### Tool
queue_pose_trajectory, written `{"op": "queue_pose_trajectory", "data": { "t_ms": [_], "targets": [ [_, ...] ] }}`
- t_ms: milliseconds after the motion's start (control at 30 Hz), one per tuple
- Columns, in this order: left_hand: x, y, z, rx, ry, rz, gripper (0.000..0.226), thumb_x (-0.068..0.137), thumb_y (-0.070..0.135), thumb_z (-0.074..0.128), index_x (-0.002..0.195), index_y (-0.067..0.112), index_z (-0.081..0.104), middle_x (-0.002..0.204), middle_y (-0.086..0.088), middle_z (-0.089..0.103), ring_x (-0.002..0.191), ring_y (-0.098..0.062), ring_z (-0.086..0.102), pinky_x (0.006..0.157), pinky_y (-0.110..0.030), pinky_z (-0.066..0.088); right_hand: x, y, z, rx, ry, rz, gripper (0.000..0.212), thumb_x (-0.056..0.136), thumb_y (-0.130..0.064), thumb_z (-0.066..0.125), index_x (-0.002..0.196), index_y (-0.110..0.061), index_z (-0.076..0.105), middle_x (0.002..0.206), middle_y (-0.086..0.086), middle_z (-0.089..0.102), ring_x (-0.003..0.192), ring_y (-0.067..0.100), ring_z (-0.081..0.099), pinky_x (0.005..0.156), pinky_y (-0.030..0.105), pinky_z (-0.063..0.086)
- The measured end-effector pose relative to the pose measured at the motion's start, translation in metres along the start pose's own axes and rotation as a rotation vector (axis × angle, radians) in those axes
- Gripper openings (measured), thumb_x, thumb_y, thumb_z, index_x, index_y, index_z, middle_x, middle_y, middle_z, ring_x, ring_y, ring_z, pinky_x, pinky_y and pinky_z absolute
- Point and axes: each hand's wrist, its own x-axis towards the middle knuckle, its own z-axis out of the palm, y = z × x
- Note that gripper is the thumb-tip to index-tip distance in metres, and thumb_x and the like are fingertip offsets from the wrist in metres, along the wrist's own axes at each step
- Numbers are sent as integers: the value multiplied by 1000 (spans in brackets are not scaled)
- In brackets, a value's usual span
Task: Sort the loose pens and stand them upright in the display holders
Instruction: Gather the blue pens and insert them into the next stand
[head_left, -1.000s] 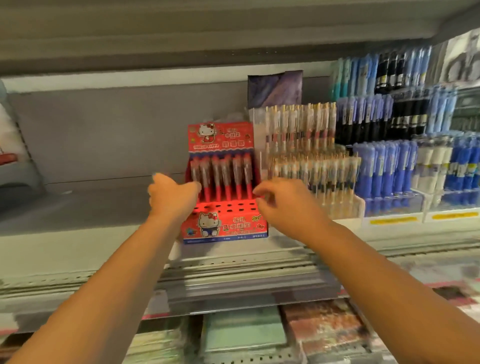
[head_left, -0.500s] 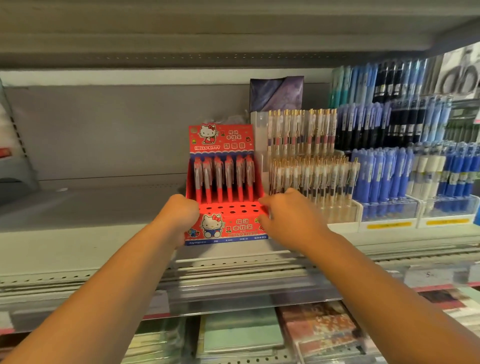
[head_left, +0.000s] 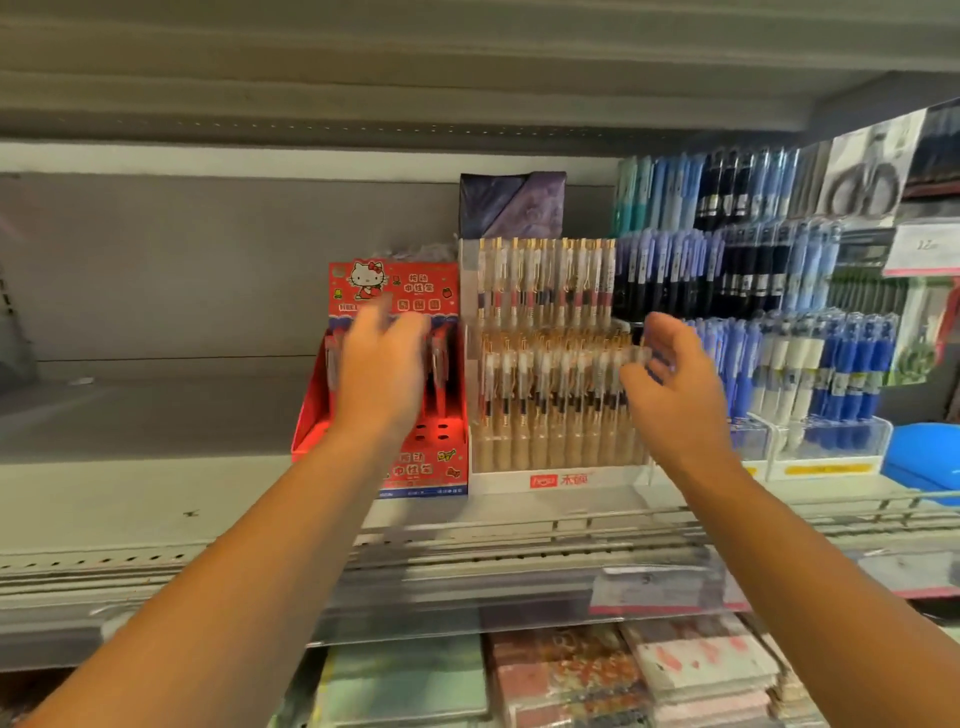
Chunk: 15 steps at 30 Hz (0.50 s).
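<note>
- Nearest us, under the shelf (head_left: 130, 483), flat stationery lies in stacks: a pale green pad (head_left: 410, 675) and patterned notebooks (head_left: 571, 670).
- Both our bare forearms reach up over the clear price strip (head_left: 467, 597) along the shelf's front edge.
- Our left hand (head_left: 382, 374) hangs in front of the red display holder (head_left: 431, 467). It is blurred, but its fingers look straight and spread, with nothing in them.
- Our right hand (head_left: 675, 384) is at the right end of the clear tiered holder (head_left: 561, 478), palm turned left and fingers loosely bent. It grips nothing. We cannot tell whether the thumb touches the pens there.
- The red holder stands on the shelf, touching the clear one on its left side. Round holes show in its front step.
- The red pens (head_left: 441, 364) stand upright in its back row, long axis vertical and tips down, partly hidden by our left hand.
- The gold-clipped pens (head_left: 545, 374) fill the clear holder in stepped rows, all upright with clips at the top.
- Further right, blue pens (head_left: 852, 374) stand upright in clear boxes, with rows of dark pens (head_left: 748, 280) above them, also vertical.
- A blue object (head_left: 924, 457) is at the right edge.
- Farthest back, a purple box (head_left: 511, 205) rises behind the clear holder.
</note>
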Motion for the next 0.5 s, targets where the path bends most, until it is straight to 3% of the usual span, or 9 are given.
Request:
{"op": "queue_pose_trajectory", "data": {
  "t_ms": [67, 133, 167, 200, 233, 267, 400, 500],
  "targets": [
    [-15, 5, 33, -49, -162, -122, 43, 89, 26, 53, 132, 19, 56, 129, 4, 60, 119, -13, 52, 99, -33, 39, -1, 2, 2, -2, -92, 32, 64, 95, -15, 58, 152, -23, 32, 144, -13, 43, 108, -17, 52, 94, 10, 36],
    [-26, 0, 54, -95, -222, -216, 27, 92, 26, 48, 116, 24, 62, 118, 5, 63, 114, -18, 53, 96, -39, 39, -1, 4, 2, 0, -140, 79, 70, 94, -17, 59, 155, -27, 26, 139, -19, 50, 123, -1, 52, 98, 12, 39],
    [-28, -4, 59, -108, -214, -250, 24, 94, 25, 47, 112, 23, 62, 112, 7, 63, 108, -16, 54, 93, -39, 39, 0, 4, 2, 5, -153, 95, 71, 93, -18, 59, 155, -29, 26, 134, -24, 51, 121, -2, 52, 104, 24, 34],
    [-29, -7, 63, -107, -211, -282, 23, 95, 26, 46, 113, 22, 61, 107, 8, 61, 101, -12, 54, 90, -39, 38, 2, 5, 1, 14, -167, 107, 69, 94, -19, 58, 154, -30, 26, 133, -29, 49, 113, -15, 52, 75, 0, 25],
    [-29, -10, 67, -101, -200, -306, 21, 96, 27, 46, 112, 22, 58, 101, 11, 58, 93, -6, 51, 87, -38, 34, 4, 6, -1, 19, -185, 120, 66, 94, -20, 57, 152, -32, 28, 129, -38, 45, 99, -27, 50, 68, 0, 43],
    [-28, -11, 70, -91, -189, -322, 18, 96, 29, 46, 111, 23, 54, 95, 15, 52, 86, -1, 46, 85, -35, 31, 6, 8, -3, 35, -205, 148, 61, 93, -20, 56, 148, -34, 33, 117, -45, 45, 89, -30, 50, 62, 3, 41],
    [-26, -17, 77, -64, -185, -348, 25, 94, 33, 47, 116, 23, 56, 95, 18, 49, 86, 2, 43, 77, -34, 32, 9, 14, -2, 95, -308, 258, 34, 88, -23, 55, 119, -38, 54, 93, -20, 65, 90, 7, 63, 66, 27, 43],
    [-33, -19, 74, -9, -212, -343, 31, 92, 36, 48, 119, 24, 58, 104, 15, 56, 95, -3, 49, 74, -33, 36, 8, 15, -5, 103, -375, 238, 45, 84, -26, 55, 128, -36, 50, 106, -16, 65, 96, 10, 62, 71, 29, 44]
  ]
}}
